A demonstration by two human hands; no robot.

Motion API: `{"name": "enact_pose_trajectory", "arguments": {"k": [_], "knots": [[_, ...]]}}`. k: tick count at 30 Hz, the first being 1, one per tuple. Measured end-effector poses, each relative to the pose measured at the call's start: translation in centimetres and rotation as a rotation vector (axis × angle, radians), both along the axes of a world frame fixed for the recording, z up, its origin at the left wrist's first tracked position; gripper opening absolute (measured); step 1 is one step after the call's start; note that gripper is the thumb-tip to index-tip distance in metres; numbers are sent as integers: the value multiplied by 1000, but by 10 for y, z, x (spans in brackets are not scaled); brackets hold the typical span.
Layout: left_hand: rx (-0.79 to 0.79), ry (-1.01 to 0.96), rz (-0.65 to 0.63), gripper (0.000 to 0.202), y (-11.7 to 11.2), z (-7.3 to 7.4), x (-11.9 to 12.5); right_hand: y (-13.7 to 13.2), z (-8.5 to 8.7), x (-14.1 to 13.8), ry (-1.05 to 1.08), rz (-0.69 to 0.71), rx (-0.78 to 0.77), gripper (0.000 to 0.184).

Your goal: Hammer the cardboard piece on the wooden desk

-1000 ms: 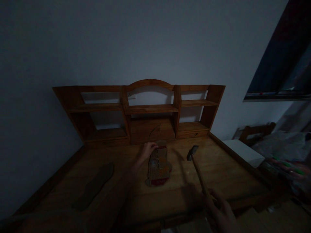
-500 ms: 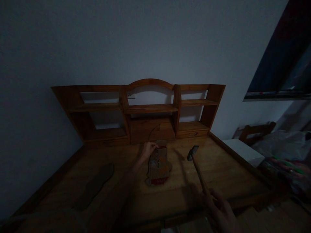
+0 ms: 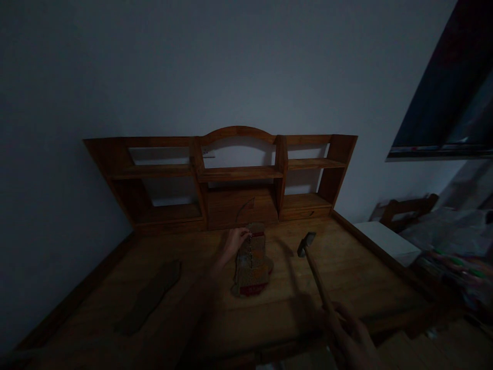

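Observation:
The room is dim. My left hand (image 3: 235,240) reaches across the wooden desk (image 3: 346,267) and pinches something small at the far end of a patterned, shoe-shaped piece (image 3: 251,264) lying flat in the middle; what the fingers hold is too small to make out. My right hand (image 3: 352,339) grips the wooden handle of a hammer (image 3: 313,267) near the desk's front edge. The metal hammer head hangs in the air to the right of the patterned piece, apart from it.
A dark flat sole-shaped piece (image 3: 148,297) lies on the desk's left side. A wooden shelf unit (image 3: 234,174) stands along the back against the wall. To the right are a white block (image 3: 387,241), a wooden chair (image 3: 408,208) and cluttered items.
Almost nothing has moved. The hammer head and my left hand stay in about the same place; the view shifted very slightly.

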State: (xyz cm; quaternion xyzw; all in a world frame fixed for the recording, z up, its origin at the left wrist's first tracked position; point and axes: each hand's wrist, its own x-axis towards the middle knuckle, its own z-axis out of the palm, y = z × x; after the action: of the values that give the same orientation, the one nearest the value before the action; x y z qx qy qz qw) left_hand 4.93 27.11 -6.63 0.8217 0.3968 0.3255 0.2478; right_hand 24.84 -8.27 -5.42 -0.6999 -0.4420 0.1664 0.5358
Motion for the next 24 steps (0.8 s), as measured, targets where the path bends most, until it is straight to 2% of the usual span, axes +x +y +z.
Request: {"name": "enact_pose_trajectory", "arguments": {"k": [7,10,15,20,24], "knots": [[54,-51,-17,21,4,0,-4,-4,3,1,21,-36,-51,52],[62,-46,-37,20,3,2,-4,-4,4,1,95,-42,-68,56],[42,19,7,22,-3,9,-2,-3,8,-1,113,-28,-74,58],[6,84,78,21,-10,16,1,-4,0,-3,193,-28,-135,64],[3,104,85,22,-14,20,2,-5,-8,-1,167,-36,-92,61]]}}
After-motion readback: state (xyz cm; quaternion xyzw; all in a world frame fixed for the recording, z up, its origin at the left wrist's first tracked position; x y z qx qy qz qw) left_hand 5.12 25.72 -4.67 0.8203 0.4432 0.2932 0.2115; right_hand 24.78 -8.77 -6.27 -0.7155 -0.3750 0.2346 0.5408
